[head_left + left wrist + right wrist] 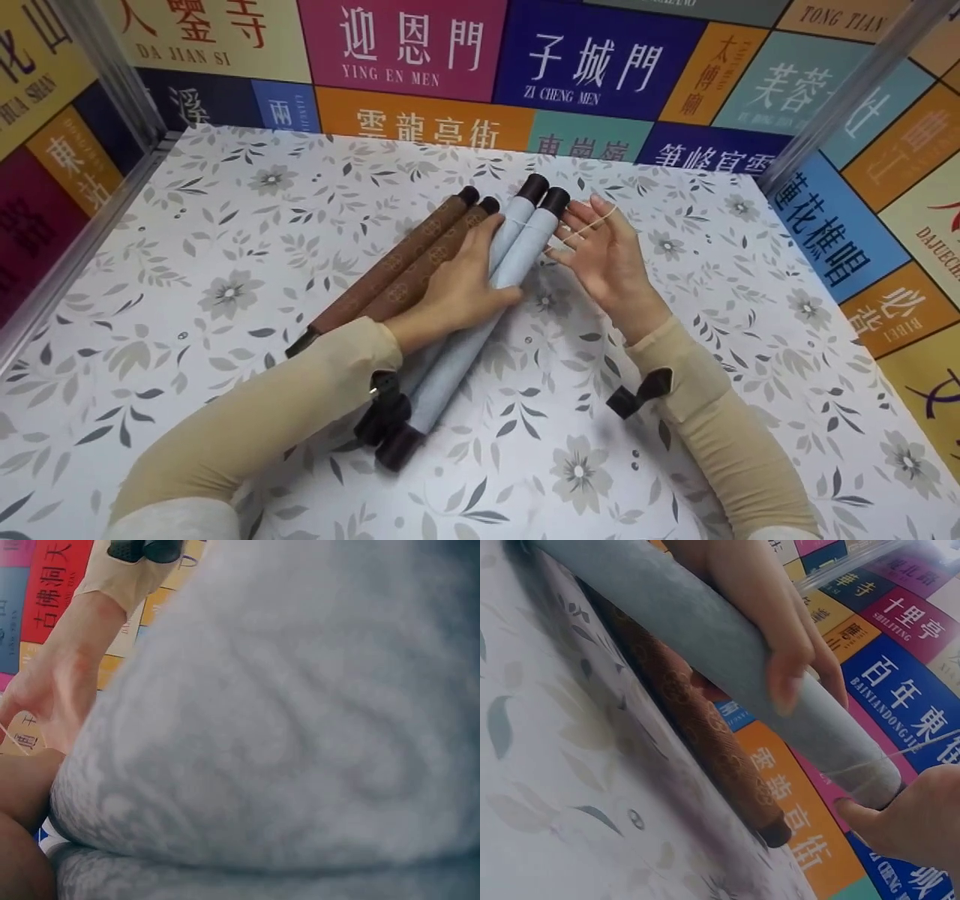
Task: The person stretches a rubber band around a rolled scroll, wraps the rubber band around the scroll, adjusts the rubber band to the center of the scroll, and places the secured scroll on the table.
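Note:
Two pale blue scrolls (465,367) with dark end knobs lie side by side, slanting across the table. My left hand (465,289) grips them around the upper half, thumb on the near side. At their far end, my right hand (611,262) has its fingers hooked in a thin, light elastic band (596,223), stretched out from the scrolls. The band also crosses a scroll near its end in the right wrist view, by the right thumb (859,817). A blurred blue scroll (262,727) fills most of the left wrist view.
Two brown patterned scrolls (401,262) with dark ends lie left of the blue ones, partly behind the left hand. A floral cloth (225,292) covers the table. Panels with Chinese lettering (405,45) stand along the back and sides.

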Motion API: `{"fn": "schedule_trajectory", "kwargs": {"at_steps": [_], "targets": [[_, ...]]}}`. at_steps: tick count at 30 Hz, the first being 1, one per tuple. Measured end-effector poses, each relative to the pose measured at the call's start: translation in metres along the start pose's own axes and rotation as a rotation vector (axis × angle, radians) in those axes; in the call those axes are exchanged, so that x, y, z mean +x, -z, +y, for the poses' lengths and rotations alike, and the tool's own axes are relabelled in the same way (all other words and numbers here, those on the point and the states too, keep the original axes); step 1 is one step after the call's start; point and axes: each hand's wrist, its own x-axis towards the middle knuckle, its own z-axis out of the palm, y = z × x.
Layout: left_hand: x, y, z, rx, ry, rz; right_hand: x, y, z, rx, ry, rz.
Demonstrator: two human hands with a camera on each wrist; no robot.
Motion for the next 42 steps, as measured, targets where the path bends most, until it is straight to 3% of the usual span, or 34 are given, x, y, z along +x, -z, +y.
{"fn": "schedule_trajectory", "kwargs": {"at_steps": [16,22,25,30,33,37,42], "targets": [[-0.014,-0.004,0.004,0.007,-0.095,-0.062,0.016,0.024,-0.03,-0.132,-0.263,-0.222],[-0.021,-0.005,0.011,0.01,-0.122,-0.075,0.022,0.024,-0.038,-0.21,-0.299,-0.283],[-0.025,-0.005,0.016,0.022,-0.179,-0.09,0.024,0.026,-0.04,-0.238,-0.335,-0.383],[-0.028,-0.003,0.022,0.06,-0.268,-0.105,0.026,0.031,-0.048,-0.264,-0.38,-0.668],[-0.028,-0.003,0.022,0.076,-0.285,-0.099,0.028,0.032,-0.052,-0.296,-0.383,-0.758],[-0.027,-0.003,0.021,0.079,-0.27,-0.094,0.029,0.03,-0.05,-0.339,-0.385,-0.719],[-0.023,-0.003,0.017,0.047,-0.189,-0.085,0.026,0.027,-0.036,-0.325,-0.322,-0.501]]}}
